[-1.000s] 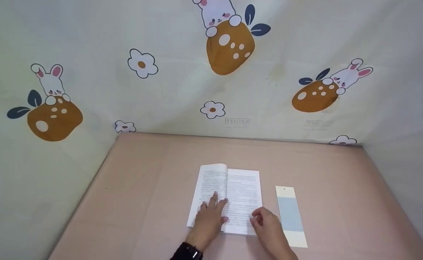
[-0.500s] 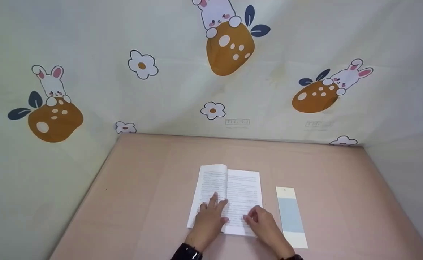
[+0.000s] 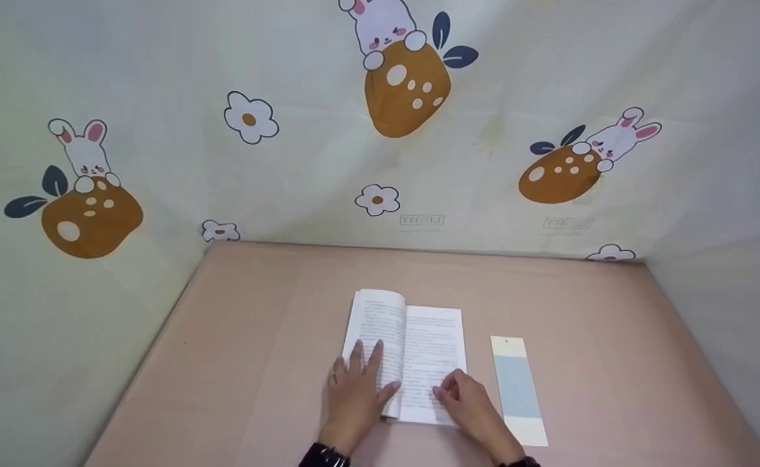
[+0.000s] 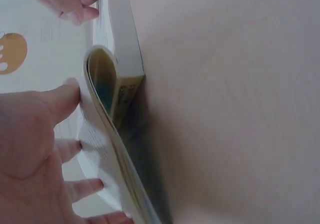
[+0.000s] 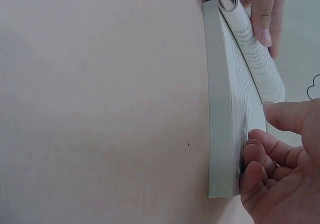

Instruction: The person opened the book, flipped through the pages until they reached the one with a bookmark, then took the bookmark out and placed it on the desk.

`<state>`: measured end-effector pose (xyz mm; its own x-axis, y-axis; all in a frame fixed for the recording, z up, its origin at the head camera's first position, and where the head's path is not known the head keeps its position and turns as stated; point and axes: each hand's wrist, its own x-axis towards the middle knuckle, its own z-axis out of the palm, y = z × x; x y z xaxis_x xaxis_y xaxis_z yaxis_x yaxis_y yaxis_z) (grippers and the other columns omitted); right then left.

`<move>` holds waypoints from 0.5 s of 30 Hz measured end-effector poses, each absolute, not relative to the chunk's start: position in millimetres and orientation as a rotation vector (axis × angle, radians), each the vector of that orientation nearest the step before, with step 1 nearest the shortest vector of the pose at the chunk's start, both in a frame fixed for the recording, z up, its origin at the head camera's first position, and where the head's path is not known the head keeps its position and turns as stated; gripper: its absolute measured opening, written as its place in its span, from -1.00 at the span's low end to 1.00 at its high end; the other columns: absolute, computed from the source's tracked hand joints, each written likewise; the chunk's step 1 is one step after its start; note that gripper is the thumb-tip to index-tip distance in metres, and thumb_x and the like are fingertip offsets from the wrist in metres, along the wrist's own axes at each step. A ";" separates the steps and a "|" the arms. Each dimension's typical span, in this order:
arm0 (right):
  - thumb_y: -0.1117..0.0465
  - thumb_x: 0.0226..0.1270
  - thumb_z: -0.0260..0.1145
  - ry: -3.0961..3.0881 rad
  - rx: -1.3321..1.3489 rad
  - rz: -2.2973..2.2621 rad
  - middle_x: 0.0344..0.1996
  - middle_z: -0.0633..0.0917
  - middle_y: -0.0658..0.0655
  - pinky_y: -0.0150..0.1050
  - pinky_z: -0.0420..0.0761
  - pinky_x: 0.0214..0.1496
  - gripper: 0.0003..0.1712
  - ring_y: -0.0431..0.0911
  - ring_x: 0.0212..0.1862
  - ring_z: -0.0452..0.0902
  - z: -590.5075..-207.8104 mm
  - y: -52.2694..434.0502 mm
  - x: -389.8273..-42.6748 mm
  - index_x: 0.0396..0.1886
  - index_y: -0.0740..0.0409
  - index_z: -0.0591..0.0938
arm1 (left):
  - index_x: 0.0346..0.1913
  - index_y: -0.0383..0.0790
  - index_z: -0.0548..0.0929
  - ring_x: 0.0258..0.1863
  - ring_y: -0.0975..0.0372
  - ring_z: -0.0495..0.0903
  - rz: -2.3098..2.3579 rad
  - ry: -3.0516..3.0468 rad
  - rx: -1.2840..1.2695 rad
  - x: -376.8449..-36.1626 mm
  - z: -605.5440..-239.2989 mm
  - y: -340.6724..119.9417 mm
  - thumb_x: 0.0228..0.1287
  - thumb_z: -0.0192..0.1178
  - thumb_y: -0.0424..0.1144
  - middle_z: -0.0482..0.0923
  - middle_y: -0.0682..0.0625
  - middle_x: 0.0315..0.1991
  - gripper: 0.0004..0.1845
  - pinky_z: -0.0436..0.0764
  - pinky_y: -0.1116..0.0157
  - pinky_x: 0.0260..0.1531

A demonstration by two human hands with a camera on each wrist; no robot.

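Note:
An open white book (image 3: 428, 337) lies on the pink table (image 3: 256, 337) in the head view. My left hand (image 3: 354, 389) lies flat on its left page, fingers straight and spread. In the left wrist view the left hand (image 4: 35, 144) presses on the left leaves, which curl up from the book (image 4: 125, 59). My right hand (image 3: 464, 399) sits at the lower right page with curled fingers. Seen from the right wrist, those fingers (image 5: 255, 169) hook the pages' fore edge of the book (image 5: 222, 109), thumb above the page.
A long pale bookmark (image 3: 516, 386) with a blue middle band lies flat just right of the book. Cloth walls (image 3: 289, 181) printed with rabbits and flowers close in the table at the back and both sides.
My left hand has slid left from the book's gutter onto the left page. The right hand has shifted slightly left on the right page. The bookmark has not moved.

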<state>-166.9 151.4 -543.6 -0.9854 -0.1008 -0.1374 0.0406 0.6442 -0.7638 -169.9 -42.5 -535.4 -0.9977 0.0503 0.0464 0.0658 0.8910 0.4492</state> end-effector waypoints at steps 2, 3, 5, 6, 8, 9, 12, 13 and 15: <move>0.04 0.31 0.20 2.686 -0.026 -1.250 -0.58 0.40 -0.02 -0.41 0.22 -0.53 -0.72 -0.18 -0.51 0.25 -543.4 150.9 -167.5 -0.30 0.20 0.48 | 0.38 -0.09 0.25 0.22 -0.39 0.17 -0.741 -3.007 -0.007 -171.7 -533.9 -45.7 0.08 0.23 0.14 0.08 -0.32 0.38 -0.18 0.25 -0.26 0.11; 0.02 0.32 0.19 2.682 -0.015 -1.246 -0.57 0.40 -0.02 -0.41 0.22 -0.52 -0.70 -0.18 -0.50 0.26 -543.2 150.8 -167.8 -0.29 0.20 0.49 | 0.39 -0.10 0.22 0.19 -0.41 0.21 -0.760 -2.996 0.030 -172.4 -532.5 -46.9 0.05 0.25 0.13 0.06 -0.35 0.38 -0.15 0.30 -0.26 0.07; -0.02 0.35 0.15 2.672 0.000 -1.250 -0.55 0.42 -0.01 -0.40 0.24 -0.49 -0.65 -0.17 -0.48 0.28 -542.8 150.8 -168.8 -0.27 0.22 0.50 | 0.42 -0.11 0.15 0.11 -0.40 0.32 -0.824 -2.969 0.087 -173.6 -528.6 -48.7 0.00 0.31 0.10 0.05 -0.39 0.37 -0.07 0.44 -0.19 -0.05; -0.04 0.36 0.12 2.662 0.010 -1.258 -0.54 0.43 0.00 -0.39 0.25 -0.47 -0.62 -0.17 -0.47 0.28 -542.4 150.8 -169.2 -0.25 0.23 0.50 | 0.43 -0.12 0.11 0.05 -0.37 0.39 -0.862 -2.954 0.102 -174.1 -526.4 -49.2 -0.02 0.33 0.07 0.06 -0.41 0.35 -0.03 0.51 -0.12 -0.15; -0.08 0.39 0.06 2.652 0.023 -1.270 -0.53 0.43 0.00 -0.37 0.26 -0.44 -0.57 -0.17 -0.45 0.29 -541.9 151.2 -169.9 -0.25 0.25 0.51 | 0.45 -0.14 0.04 -0.09 -0.25 0.51 -0.929 -2.917 0.107 -174.2 -521.5 -49.0 -0.05 0.38 -0.01 0.15 -0.43 0.28 0.03 0.58 0.04 -0.34; -0.09 0.41 0.03 2.645 0.030 -1.281 -0.54 0.44 0.00 -0.37 0.27 -0.44 -0.55 -0.16 -0.46 0.30 -541.9 151.5 -170.3 -0.26 0.25 0.51 | 0.45 -0.15 0.02 -0.14 -0.20 0.54 -0.948 -2.896 0.101 -174.0 -519.4 -48.6 -0.05 0.40 -0.05 0.21 -0.42 0.24 0.04 0.58 0.10 -0.41; -0.13 0.44 -0.05 2.612 0.056 -1.322 -0.58 0.45 -0.01 -0.37 0.27 -0.47 -0.51 -0.16 -0.50 0.31 -541.5 152.4 -171.1 -0.29 0.23 0.50 | 0.44 -0.21 0.04 -0.25 -0.08 0.59 -0.978 -2.830 0.072 -172.8 -512.9 -46.0 -0.04 0.41 -0.19 0.37 -0.35 0.12 0.01 0.54 0.18 -0.50; -0.14 0.44 -0.08 2.601 0.065 -1.330 -0.59 0.45 -0.01 -0.37 0.27 -0.49 -0.49 -0.17 -0.51 0.31 -541.7 152.6 -171.4 -0.29 0.22 0.50 | 0.43 -0.24 0.05 -0.26 -0.06 0.60 -0.978 -2.813 0.059 -172.3 -510.5 -44.5 -0.02 0.40 -0.23 0.41 -0.34 0.10 -0.02 0.55 0.18 -0.48; -0.17 0.45 -0.12 2.573 0.083 -1.352 -0.62 0.46 -0.01 -0.37 0.26 -0.53 -0.45 -0.17 -0.55 0.32 -541.7 153.3 -171.8 -0.28 0.22 0.50 | 0.42 -0.27 0.08 -0.28 -0.04 0.63 -0.998 -2.791 0.010 -170.8 -506.1 -40.6 0.04 0.36 -0.29 0.50 -0.32 0.02 -0.09 0.56 0.18 -0.48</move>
<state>-171.8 153.3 -541.7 -0.9712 -0.0579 -0.2310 0.1574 0.5718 -0.8051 -170.8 -40.6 -506.1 -0.9843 -0.0660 0.1637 0.0528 0.7751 0.6297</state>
